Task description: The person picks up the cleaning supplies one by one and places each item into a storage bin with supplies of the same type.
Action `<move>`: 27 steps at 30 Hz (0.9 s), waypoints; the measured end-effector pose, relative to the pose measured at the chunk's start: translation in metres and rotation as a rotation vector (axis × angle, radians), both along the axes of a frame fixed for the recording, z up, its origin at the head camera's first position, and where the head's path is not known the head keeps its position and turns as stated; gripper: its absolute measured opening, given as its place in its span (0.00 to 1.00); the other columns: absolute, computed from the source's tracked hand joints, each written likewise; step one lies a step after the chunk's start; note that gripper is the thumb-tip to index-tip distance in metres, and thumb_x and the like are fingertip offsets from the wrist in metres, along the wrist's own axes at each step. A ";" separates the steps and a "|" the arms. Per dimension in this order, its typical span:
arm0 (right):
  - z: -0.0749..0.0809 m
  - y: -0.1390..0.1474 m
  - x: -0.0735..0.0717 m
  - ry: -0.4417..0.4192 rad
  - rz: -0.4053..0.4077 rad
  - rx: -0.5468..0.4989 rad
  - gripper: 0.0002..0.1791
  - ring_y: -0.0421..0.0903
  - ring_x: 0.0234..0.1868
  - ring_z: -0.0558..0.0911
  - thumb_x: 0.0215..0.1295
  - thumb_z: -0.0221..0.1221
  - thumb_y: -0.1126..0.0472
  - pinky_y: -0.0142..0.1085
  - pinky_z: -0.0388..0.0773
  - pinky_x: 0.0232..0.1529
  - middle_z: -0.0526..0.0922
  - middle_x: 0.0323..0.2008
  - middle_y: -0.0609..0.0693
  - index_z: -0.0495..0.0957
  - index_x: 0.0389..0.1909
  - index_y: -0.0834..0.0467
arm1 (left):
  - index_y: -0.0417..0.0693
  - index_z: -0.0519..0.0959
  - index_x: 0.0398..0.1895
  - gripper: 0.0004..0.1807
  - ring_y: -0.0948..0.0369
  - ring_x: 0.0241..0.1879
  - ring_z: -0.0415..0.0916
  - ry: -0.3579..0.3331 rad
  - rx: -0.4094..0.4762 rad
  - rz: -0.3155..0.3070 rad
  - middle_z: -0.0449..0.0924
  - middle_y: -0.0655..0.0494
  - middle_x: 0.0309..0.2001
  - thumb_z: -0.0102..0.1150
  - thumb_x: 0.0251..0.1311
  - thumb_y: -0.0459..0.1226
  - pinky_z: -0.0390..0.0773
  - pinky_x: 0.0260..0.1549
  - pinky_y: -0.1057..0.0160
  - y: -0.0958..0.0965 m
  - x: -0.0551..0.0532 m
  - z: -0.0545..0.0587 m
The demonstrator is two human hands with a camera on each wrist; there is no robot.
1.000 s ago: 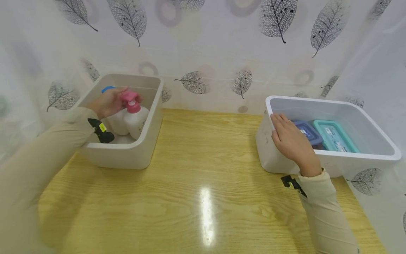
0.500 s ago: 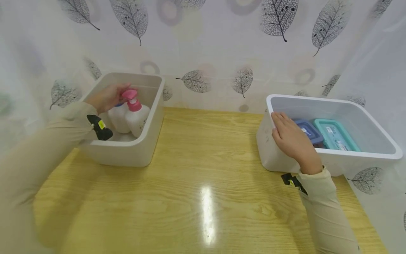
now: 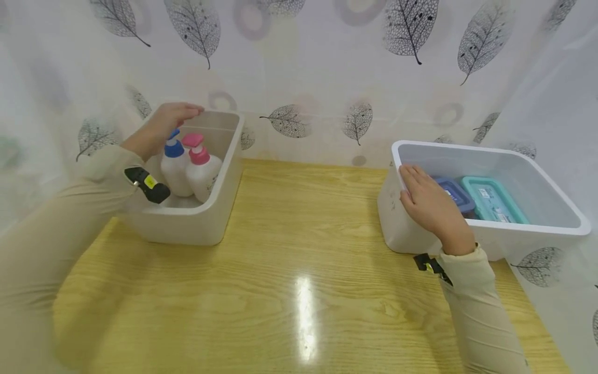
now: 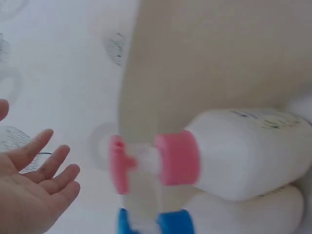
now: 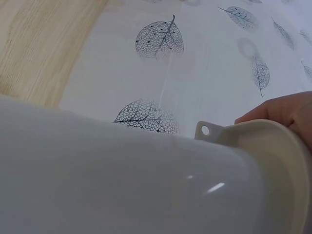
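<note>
My left hand (image 3: 165, 122) is spread with its fingers extended, above the left bin (image 3: 184, 212) near its back. In the left wrist view, the left hand (image 4: 36, 190) holds nothing and stands apart from the pumps. Below it, two white pump bottles stand side by side in the bin: one with a pink pump (image 3: 198, 150), one with a blue pump (image 3: 174, 147). My right hand (image 3: 430, 205) rests on the near left corner of the right bin (image 3: 518, 228), fingers straight over its rim. Only part of this hand (image 5: 287, 109) shows beside the rim in the right wrist view.
Inside the right bin lie a blue-lidded container (image 3: 455, 195) and a teal-lidded container (image 3: 495, 200). Both bins stand on a wooden table (image 3: 303, 239), apart from each other. A leaf-patterned curtain (image 3: 317, 78) hangs behind and at the sides.
My left hand has let go of the pink pump bottle and lifted up and back, leaving it beside the blue-pump bottle, whose pump now shows. The right hand has stayed on the bin.
</note>
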State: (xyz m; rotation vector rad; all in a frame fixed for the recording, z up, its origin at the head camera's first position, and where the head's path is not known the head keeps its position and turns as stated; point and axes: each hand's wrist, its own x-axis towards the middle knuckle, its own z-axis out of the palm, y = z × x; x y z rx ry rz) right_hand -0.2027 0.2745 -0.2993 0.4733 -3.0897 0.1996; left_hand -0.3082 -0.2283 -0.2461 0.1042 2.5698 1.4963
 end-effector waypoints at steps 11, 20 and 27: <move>0.003 0.000 -0.004 -0.022 0.003 0.013 0.32 0.66 0.73 0.46 0.72 0.37 0.58 0.56 0.45 0.72 0.47 0.71 0.70 0.43 0.71 0.70 | 0.50 0.48 0.74 0.32 0.50 0.75 0.37 0.155 -0.220 -0.054 0.44 0.50 0.75 0.35 0.70 0.51 0.39 0.73 0.44 0.040 0.027 0.034; 0.011 -0.004 -0.006 0.007 -0.004 -0.018 0.33 0.66 0.73 0.46 0.73 0.38 0.56 0.58 0.45 0.71 0.47 0.71 0.71 0.43 0.71 0.71 | 0.52 0.38 0.75 0.36 0.49 0.75 0.33 0.254 -0.414 -0.185 0.36 0.51 0.76 0.33 0.70 0.53 0.38 0.72 0.44 0.079 0.061 0.038; 0.018 -0.023 -0.003 0.085 0.007 -0.025 0.33 0.63 0.74 0.45 0.74 0.37 0.54 0.56 0.44 0.73 0.45 0.73 0.67 0.41 0.72 0.67 | 0.50 0.34 0.75 0.39 0.48 0.75 0.27 0.365 -0.641 -0.139 0.29 0.48 0.76 0.31 0.70 0.57 0.33 0.73 0.45 0.120 0.087 0.021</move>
